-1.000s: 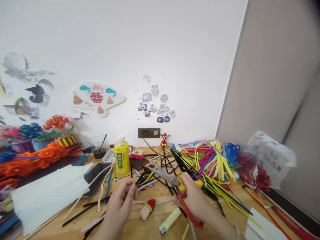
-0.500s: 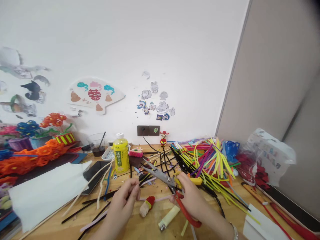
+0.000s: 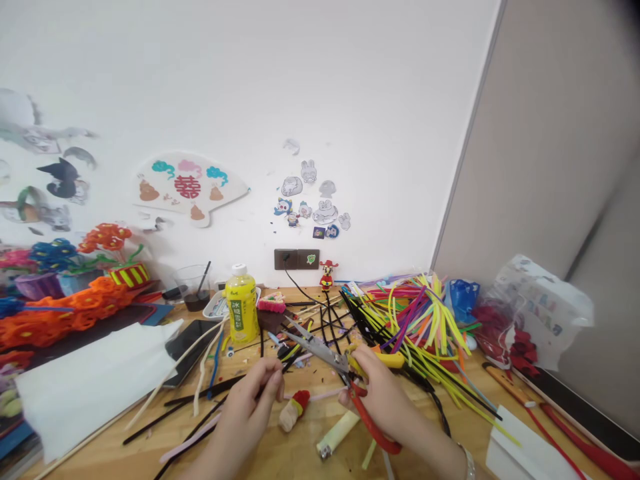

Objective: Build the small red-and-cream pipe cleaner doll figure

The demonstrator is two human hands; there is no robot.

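Left grip (image 3: 256,393) slightly nearer the scissors (image 3: 341,363) inside the right grip (image 3: 379,392).

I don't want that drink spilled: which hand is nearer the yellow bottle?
Left. The left hand is in front of the yellow bottle; the right hand is farther off, rightward.

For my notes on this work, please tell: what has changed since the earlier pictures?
The left hand moved slightly to the right; whether it holds anything is unclear. Nothing was visibly taken or let go. The right hand keeps its grip on the open scissors; lighter and yellow bottle stayed put.
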